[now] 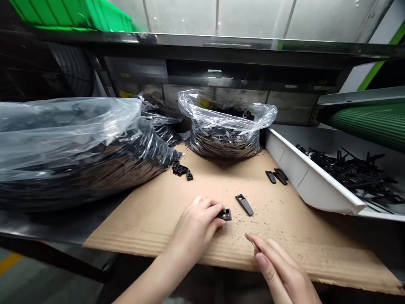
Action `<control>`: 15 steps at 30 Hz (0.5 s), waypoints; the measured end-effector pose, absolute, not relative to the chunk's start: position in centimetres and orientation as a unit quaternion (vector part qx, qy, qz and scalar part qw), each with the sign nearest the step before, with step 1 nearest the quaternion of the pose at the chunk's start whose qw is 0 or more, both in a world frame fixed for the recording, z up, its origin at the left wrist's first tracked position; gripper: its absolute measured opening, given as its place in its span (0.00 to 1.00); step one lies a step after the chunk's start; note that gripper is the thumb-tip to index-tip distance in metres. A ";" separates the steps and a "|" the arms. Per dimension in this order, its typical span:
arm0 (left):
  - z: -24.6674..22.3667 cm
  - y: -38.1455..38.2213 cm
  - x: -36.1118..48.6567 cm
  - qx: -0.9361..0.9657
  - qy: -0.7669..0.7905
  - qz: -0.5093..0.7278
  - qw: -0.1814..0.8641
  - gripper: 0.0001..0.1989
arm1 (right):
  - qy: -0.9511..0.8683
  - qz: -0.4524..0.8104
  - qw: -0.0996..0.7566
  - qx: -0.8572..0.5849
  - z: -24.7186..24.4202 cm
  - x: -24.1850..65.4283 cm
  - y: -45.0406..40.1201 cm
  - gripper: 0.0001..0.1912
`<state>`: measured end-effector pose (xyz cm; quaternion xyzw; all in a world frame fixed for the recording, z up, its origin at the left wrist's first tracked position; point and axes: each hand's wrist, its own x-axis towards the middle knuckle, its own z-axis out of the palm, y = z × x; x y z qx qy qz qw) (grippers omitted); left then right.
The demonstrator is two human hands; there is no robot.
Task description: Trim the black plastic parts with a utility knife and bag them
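My left hand (198, 221) is closed, its thumb and fingers pinching a small black plastic part (225, 214) just over the cardboard. The part's open end, with a hole in it, points right; the rest is hidden by my fingers. To the lower right, my right hand (278, 264) is closed, with a thin blade-like piece (256, 247) between thumb and index finger, mostly hidden. Between and beyond the hands lies a longer tapered black plastic part (244, 204), touched by neither.
Cardboard (152, 219) covers the table, with black shavings. A large clear bag (79, 147) of black parts bulges at left; another bag (224, 135) stands behind. Several small parts (180, 169) lie near the left bag, tapered ones (276, 176) beside a white tray (313, 177) at right.
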<state>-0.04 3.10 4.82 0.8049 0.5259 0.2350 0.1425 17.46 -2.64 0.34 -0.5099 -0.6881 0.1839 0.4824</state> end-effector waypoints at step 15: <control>3.0 0.6 1.0 0.607 0.456 0.404 0.511 0.03 | -0.768 0.137 0.434 -0.451 1.0 16.6 -2.1 0.11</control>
